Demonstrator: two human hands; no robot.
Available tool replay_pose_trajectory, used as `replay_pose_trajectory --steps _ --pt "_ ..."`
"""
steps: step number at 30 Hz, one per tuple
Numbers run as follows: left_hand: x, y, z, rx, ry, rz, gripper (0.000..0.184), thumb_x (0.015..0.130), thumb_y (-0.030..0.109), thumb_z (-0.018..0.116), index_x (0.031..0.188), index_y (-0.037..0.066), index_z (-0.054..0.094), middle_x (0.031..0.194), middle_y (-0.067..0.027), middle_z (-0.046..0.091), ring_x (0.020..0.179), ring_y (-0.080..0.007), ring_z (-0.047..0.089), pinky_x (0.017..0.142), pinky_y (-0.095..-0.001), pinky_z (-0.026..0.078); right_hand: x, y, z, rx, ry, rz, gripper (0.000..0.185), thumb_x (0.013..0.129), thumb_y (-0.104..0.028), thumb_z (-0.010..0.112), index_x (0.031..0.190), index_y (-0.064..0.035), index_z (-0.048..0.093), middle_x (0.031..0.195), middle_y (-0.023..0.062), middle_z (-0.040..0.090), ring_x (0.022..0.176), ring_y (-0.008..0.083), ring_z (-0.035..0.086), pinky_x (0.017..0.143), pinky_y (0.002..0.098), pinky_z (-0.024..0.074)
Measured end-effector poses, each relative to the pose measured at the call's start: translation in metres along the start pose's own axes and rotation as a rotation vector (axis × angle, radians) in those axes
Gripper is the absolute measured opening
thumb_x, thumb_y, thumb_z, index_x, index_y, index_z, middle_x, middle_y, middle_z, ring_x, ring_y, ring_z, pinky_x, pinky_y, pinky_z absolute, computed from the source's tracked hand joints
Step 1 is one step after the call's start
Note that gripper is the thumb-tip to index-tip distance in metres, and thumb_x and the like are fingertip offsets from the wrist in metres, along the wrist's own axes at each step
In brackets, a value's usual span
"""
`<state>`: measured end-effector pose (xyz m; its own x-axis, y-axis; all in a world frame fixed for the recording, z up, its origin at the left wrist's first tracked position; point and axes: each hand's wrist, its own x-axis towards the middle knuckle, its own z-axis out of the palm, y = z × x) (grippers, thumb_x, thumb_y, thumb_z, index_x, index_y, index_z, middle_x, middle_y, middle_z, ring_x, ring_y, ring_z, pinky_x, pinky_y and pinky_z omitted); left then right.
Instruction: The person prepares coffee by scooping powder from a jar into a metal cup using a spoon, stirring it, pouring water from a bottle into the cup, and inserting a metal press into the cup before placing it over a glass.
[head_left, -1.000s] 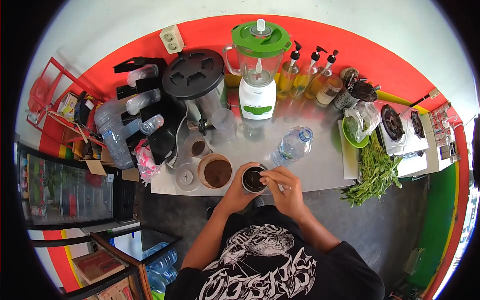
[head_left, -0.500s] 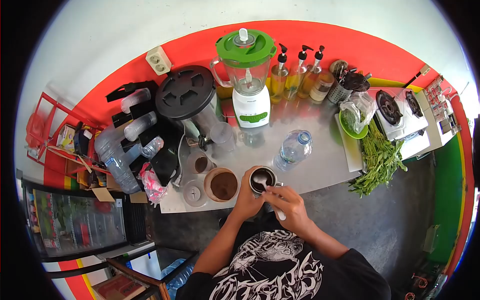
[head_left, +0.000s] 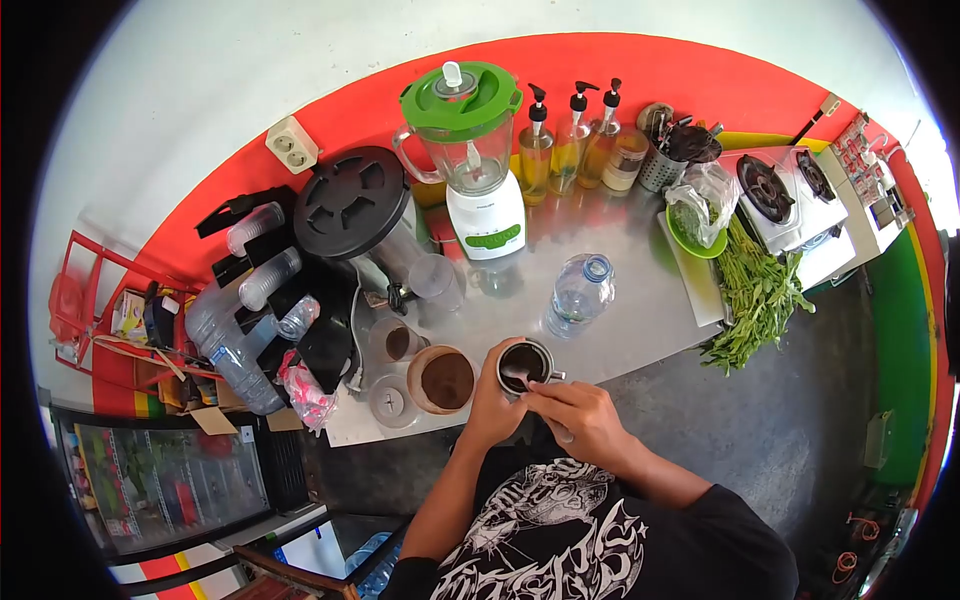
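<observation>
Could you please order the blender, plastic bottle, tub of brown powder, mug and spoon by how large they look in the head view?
Largest to smallest:
1. Blender
2. Plastic bottle and tub of brown powder: too alike to rank
3. Mug
4. Spoon, partly hidden

The spoon [head_left: 517,375] has shifted toward the mug's [head_left: 546,351] near side.

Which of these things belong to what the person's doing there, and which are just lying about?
Part of the job:
cup, held
spoon, in the cup
perhaps the brown powder nearby

Apparently just lying about:
blender
pump bottles
leafy greens
stove
</observation>
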<state>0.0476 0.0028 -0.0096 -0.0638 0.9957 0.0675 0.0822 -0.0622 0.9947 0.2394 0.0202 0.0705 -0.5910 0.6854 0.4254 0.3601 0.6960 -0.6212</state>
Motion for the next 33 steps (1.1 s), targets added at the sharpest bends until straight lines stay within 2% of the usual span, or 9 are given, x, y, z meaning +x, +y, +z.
replay_pose_trajectory --steps 5,7,11,13,14,16,19,27,33 --pt "-0.002 0.001 0.001 0.057 0.043 0.028 0.08 0.08 -0.008 0.085 0.152 0.004 0.051 0.142 -0.0143 0.062 0.13 -0.0264 0.065 0.112 -0.0388 0.052 0.004 0.006 -0.016 0.023 -0.017 -0.005 0.035 0.081 0.003 0.082 0.114 -0.0086 0.081 0.113 0.0105 0.08 0.09 0.0329 0.078 0.076 0.0419 0.0617" --pt "-0.002 -0.002 0.005 0.105 0.078 0.059 0.078 0.08 -0.006 0.087 0.149 0.004 0.053 0.14 -0.0149 0.063 0.128 -0.0272 0.065 0.11 -0.04 0.052 0.005 0.005 -0.016 -0.053 0.061 0.07 0.036 0.08 0.003 0.081 0.114 -0.0084 0.081 0.111 0.0109 0.08 0.09 0.0328 0.077 0.077 0.042 0.0615" --pt "-0.001 -0.026 0.016 0.214 0.131 0.125 0.077 0.079 0.001 0.091 0.147 0.005 0.055 0.137 -0.015 0.062 0.125 -0.0275 0.064 0.108 -0.0416 0.052 0.005 0.002 -0.01 -0.121 0.047 0.028 0.039 0.078 0.004 0.08 0.115 -0.0088 0.08 0.113 0.011 0.08 0.09 0.0326 0.077 0.077 0.0424 0.061" --pt "0.002 -0.032 0.018 0.147 0.16 0.134 0.076 0.08 0.008 0.095 0.144 0.004 0.056 0.134 -0.0136 0.059 0.125 -0.0272 0.061 0.107 -0.0427 0.051 0.002 0.002 -0.009 -0.085 -0.167 -0.011 0.044 0.076 0.004 0.08 0.118 -0.0095 0.08 0.117 0.011 0.08 0.088 0.0323 0.076 0.077 0.0425 0.0604" --pt "0.001 -0.035 0.02 0.149 0.158 0.136 0.076 0.08 0.008 0.095 0.144 0.004 0.056 0.134 -0.0136 0.059 0.125 -0.0272 0.061 0.107 -0.0427 0.051 0.001 0.003 -0.01 -0.085 -0.164 -0.011 0.044 0.076 0.004 0.08 0.118 -0.0095 0.08 0.117 0.011 0.08 0.088 0.0323 0.076 0.077 0.0425 0.0604" --pt "-0.001 -0.035 0.023 0.013 0.25 0.16 0.073 0.081 0.013 0.096 0.141 0.002 0.056 0.132 -0.0123 0.057 0.125 -0.0272 0.06 0.108 -0.0423 0.049 0.002 0.003 -0.013 -0.012 -0.052 -0.05 0.045 0.076 0.005 0.079 0.118 -0.0093 0.079 0.121 0.0116 0.079 0.087 0.0319 0.076 0.076 0.0419 0.0597" --pt "-0.002 -0.047 0.022 0.046 0.274 0.2 0.077 0.082 0.018 0.097 0.142 0.0 0.053 0.132 -0.0131 0.054 0.123 -0.0291 0.059 0.108 -0.0428 0.048 0.005 0.002 -0.019 -0.058 0.046 -0.003 0.043 0.075 0.005 0.079 0.117 -0.0085 0.078 0.122 0.0114 0.079 0.085 0.0318 0.075 0.074 0.0415 0.0592" --pt "-0.001 -0.043 0.043 0.2 0.451 0.282 0.074 0.082 0.015 0.095 0.14 0.002 0.052 0.131 -0.0162 0.048 0.121 -0.0349 0.054 0.103 -0.0464 0.046 -0.001 -0.005 0.013 -0.145 0.078 0.081 0.045 0.072 0.006 0.08 0.115 -0.0061 0.078 0.117 0.0112 0.078 0.082 0.0319 0.074 0.072 0.0414 0.0583" --pt "-0.003 -0.037 0.044 0.282 0.425 0.312 0.075 0.082 0.017 0.095 0.141 0.001 0.052 0.131 -0.0169 0.051 0.122 -0.0363 0.052 0.104 -0.0482 0.044 -0.003 -0.009 -0.001 -0.162 0.113 0.04 0.046 0.071 0.003 0.079 0.117 -0.0047 0.076 0.115 0.0119 0.077 0.08 0.0299 0.074 0.072 0.0409 0.0571"
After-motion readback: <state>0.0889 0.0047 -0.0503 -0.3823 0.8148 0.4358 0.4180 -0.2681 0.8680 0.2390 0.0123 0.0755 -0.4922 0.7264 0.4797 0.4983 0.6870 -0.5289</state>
